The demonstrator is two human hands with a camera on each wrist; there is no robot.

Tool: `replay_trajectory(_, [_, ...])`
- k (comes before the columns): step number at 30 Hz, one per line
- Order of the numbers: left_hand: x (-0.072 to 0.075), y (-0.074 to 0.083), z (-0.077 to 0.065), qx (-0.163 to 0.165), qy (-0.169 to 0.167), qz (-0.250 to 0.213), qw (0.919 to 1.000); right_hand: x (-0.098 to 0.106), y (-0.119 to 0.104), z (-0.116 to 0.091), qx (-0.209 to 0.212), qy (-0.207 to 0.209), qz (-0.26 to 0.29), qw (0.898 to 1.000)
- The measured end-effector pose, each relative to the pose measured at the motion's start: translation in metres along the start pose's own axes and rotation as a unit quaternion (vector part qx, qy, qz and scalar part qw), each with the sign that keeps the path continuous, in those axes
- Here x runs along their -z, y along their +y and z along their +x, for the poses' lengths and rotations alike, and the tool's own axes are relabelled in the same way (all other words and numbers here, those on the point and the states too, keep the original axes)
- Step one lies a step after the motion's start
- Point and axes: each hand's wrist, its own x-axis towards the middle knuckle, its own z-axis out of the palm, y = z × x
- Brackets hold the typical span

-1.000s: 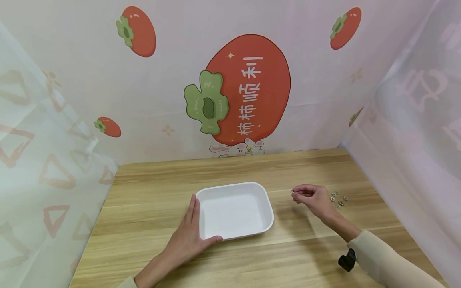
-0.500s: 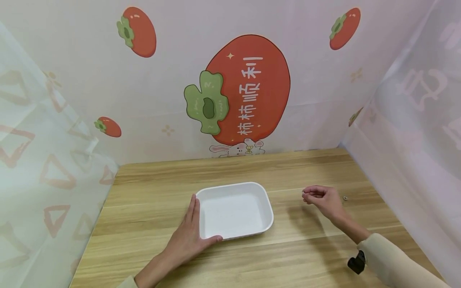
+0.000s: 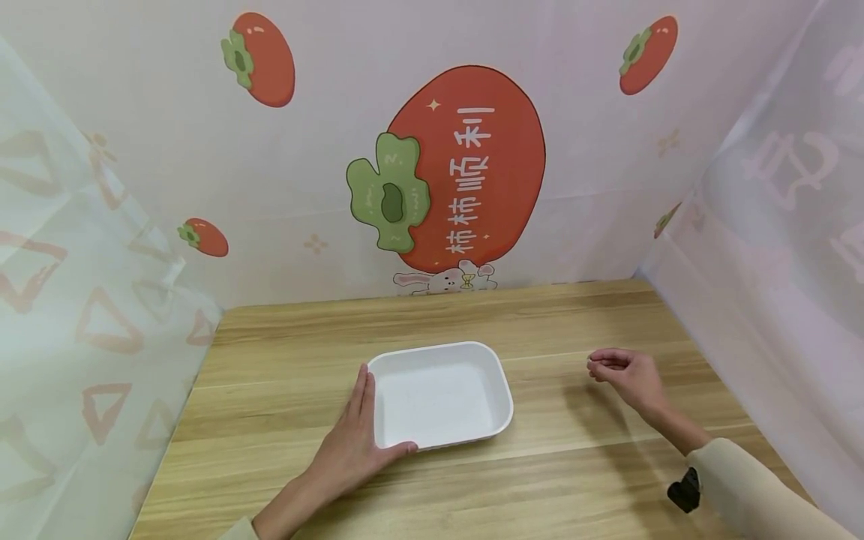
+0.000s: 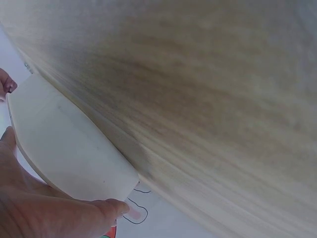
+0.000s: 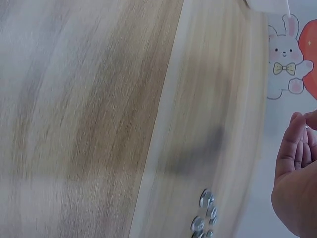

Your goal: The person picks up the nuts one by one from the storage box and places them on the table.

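A shallow white tray [image 3: 442, 397] stands on the wooden table. My left hand [image 3: 351, 442] rests at its near left corner, long fingers straight along the left wall and thumb along the front rim. In the left wrist view the thumb and fingers lie against the outside of the tray [image 4: 69, 144]. Right of the tray, my right hand [image 3: 624, 375] is raised over the table. Thumb and fingertips pinch a small shiny piece [image 5: 307, 127], apparently a metal nut, mostly covered by the fingers. Several small metal nuts [image 5: 205, 199] lie below, hidden behind this hand in the head view.
The wooden tabletop [image 3: 297, 337] runs back to a white cloth [image 3: 304, 172] printed with persimmons and a rabbit. Light cloth hangs at the left side [image 3: 88, 247] and right side [image 3: 763, 262]. A black wrist camera [image 3: 685, 491] sits on the right sleeve.
My right hand has moved to the right, away from the tray, with its fingertips still pinched. It now covers the loose nuts in the head view. The left hand and tray have stayed put.
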Motion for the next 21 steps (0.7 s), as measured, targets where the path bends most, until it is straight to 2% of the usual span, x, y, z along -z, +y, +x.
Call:
replay_trajectory(5, [-0.001,0.0,-0.001,-0.002,0.001,0.001,1.0,0.01,0.001,0.001,-0.016,0.005,-0.037,0.999])
replay_trajectory(11, [-0.001,-0.001,0.0,-0.004,0.006,0.003,1.0,0.021,0.002,0.004,-0.016,0.0,-0.088,0.996])
replay_trajectory(16, [-0.002,-0.001,0.0,-0.008,0.01,0.008,0.9999,0.028,0.004,0.006,-0.025,-0.005,-0.153,0.988])
replay_trajectory(21, [0.0,0.0,0.0,-0.006,0.009,0.002,0.9999,0.031,0.009,0.009,-0.004,-0.014,-0.22,0.975])
